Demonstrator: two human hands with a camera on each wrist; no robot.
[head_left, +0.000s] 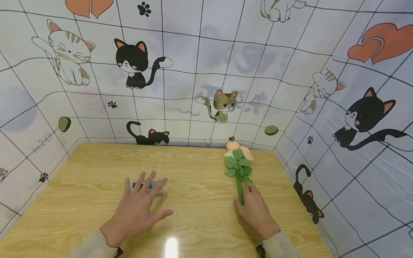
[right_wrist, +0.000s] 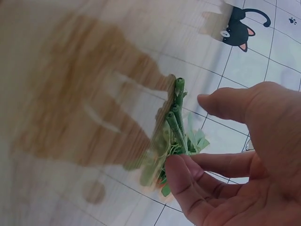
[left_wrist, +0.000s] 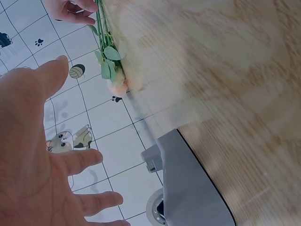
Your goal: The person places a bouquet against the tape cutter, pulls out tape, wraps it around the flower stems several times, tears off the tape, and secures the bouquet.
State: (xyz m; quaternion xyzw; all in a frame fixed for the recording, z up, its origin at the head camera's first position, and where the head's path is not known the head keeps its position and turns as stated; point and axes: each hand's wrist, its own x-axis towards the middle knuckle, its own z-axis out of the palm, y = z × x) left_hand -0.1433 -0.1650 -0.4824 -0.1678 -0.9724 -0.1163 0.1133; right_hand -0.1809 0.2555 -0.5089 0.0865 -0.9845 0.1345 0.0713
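Observation:
My left hand is spread with straight fingers over a grey object, which it partly covers in the head view. In the left wrist view that grey object shows a smooth casing, a small jutting piece and a round pale disc; its kind is unclear. To the right lies a bunch of artificial roses, peach and pale heads pointing away. My right hand is beside its green stems, thumb on one side and loosely bent fingers on the other. The thumb stands apart from the stems; fingertips are close to them.
The glossy wooden table reflects light near its front. Behind and at both sides hangs a white gridded sheet printed with cartoon cats, meeting the table's back and right edges.

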